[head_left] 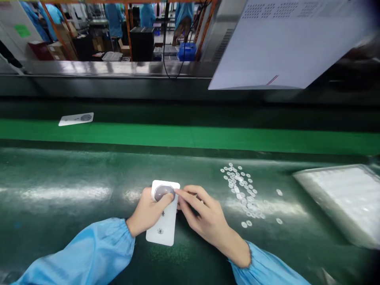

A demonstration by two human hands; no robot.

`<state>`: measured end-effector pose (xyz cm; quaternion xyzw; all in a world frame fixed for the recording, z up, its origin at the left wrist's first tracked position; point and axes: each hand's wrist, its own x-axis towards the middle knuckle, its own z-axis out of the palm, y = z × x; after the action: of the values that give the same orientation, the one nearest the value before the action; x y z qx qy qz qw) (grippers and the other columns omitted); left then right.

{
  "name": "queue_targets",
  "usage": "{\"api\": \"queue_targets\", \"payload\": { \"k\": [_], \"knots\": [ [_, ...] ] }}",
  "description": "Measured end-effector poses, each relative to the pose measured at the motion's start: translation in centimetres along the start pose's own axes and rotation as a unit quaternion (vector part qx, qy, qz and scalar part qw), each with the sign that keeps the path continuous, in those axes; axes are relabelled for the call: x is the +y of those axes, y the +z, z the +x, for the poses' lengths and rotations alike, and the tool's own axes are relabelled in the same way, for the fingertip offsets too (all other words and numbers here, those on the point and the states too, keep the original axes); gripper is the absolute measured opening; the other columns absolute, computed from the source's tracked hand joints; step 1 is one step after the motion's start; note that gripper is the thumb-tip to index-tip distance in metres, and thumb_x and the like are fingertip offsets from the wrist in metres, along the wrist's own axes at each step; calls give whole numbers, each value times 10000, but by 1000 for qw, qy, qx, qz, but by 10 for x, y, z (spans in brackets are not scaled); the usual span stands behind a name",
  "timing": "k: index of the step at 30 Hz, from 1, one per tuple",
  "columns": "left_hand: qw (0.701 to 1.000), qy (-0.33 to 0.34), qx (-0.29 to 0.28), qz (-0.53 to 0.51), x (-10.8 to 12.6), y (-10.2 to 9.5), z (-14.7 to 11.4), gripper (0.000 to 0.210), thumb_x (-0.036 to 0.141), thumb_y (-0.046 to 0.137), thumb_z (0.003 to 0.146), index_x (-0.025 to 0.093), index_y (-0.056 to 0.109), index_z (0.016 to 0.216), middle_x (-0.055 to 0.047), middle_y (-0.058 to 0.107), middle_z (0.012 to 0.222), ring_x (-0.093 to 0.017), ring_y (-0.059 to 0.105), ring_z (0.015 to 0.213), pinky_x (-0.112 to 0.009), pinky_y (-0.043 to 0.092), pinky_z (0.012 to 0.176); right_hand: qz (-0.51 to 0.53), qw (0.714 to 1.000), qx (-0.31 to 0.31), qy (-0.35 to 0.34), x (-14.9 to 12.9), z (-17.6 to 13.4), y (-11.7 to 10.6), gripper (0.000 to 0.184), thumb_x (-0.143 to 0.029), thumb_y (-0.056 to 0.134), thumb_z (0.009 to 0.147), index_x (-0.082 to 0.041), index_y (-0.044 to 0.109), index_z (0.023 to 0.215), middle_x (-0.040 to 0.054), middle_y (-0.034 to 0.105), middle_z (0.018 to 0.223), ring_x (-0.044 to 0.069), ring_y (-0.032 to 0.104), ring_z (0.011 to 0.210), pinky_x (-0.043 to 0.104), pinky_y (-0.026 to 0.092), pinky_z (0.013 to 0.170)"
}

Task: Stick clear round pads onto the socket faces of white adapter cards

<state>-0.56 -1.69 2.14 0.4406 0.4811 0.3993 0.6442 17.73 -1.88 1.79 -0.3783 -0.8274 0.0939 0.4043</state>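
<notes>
A white rectangular panel with rounded corners (166, 227) is held above the bench, slightly tilted. It has a grey oval window near its top and small dark printed marks below. My left hand (150, 211) grips it from the left side, with the thumb across the grey oval. At the panel's upper right edge, my right hand (204, 215) is closed, its index fingertip touching the front near the oval. Other right fingertips are partly hidden by the edge. Right of my hands, many small clear round discs (237, 184) lie scattered on the green bench.
A similar white panel (76, 119) lies on the bright green strip (133, 133) at far left. A white tray in clear wrap (344, 202) sits at right. A white printed sheet (267, 47) hangs upper right. People in blue (114, 19) are beyond the metal ledge (103, 68).
</notes>
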Motion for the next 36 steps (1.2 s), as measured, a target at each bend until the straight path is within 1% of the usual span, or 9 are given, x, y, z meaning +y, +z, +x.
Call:
{"api": "queue_targets", "payload": {
  "k": [11,17,22,24,28,30,32,34,36],
  "knots": [
    [997,10,-22,78,-5,2,-4,320,410,572,961,148,610,781,22,529,653,-98,477,581,-193,362,501,-52,998,-4,-25,2,-5,3,294,-26,567,962,-171,682,1191,95,694,1000,175,676,822,275,556,638],
    [995,14,-45,86,-4,-1,-7,174,271,520,913,161,612,815,16,548,687,-122,488,619,-222,397,552,-10,1000,9,28,2,-4,6,99,-125,632,968,-186,688,1021,60,699,917,160,687,770,260,567,643],
    [994,9,-18,104,-3,-4,-8,187,260,513,854,177,541,689,14,523,641,-136,480,613,-239,383,541,61,992,-4,108,-3,-2,9,117,-184,572,998,-207,683,968,65,680,921,166,668,762,266,536,619],
    [996,-11,-19,82,-2,-6,-6,205,298,532,858,172,571,701,5,567,644,-146,523,610,-241,392,536,194,959,-14,206,-5,0,9,144,-263,572,1003,-202,664,911,59,648,896,154,640,719,260,517,584],
    [994,-93,-51,-29,0,-6,0,241,350,555,851,150,681,898,-52,717,775,-217,686,714,-265,502,594,454,798,-26,394,-3,2,3,299,-473,651,945,-190,623,853,2,564,719,104,510,548,205,367,437],
    [989,-118,-53,-68,1,-6,1,285,342,579,826,133,699,978,-86,749,861,-252,726,789,-295,550,648,479,776,-12,410,-1,-1,-3,308,-482,683,921,-189,631,840,-14,544,674,86,448,508,200,329,426],
    [988,-122,-52,-84,0,-4,1,317,348,601,819,120,706,1013,-105,755,907,-262,737,816,-317,574,691,422,825,17,375,0,-7,-9,253,-411,688,930,-190,661,809,8,586,722,101,499,551,218,391,463],
    [989,-114,-54,-71,-1,-3,0,319,369,621,835,121,703,1018,-98,747,875,-247,732,788,-322,579,700,306,903,51,297,-1,-13,-13,147,-295,678,942,-202,716,834,40,645,810,141,606,675,242,479,548],
    [995,-88,-53,-16,-2,-2,-1,283,390,639,858,129,692,953,-68,715,777,-205,696,690,-278,549,626,203,954,64,209,-3,-17,-12,120,-183,644,950,-219,758,948,60,684,900,170,667,799,259,541,646]
  ]
}}
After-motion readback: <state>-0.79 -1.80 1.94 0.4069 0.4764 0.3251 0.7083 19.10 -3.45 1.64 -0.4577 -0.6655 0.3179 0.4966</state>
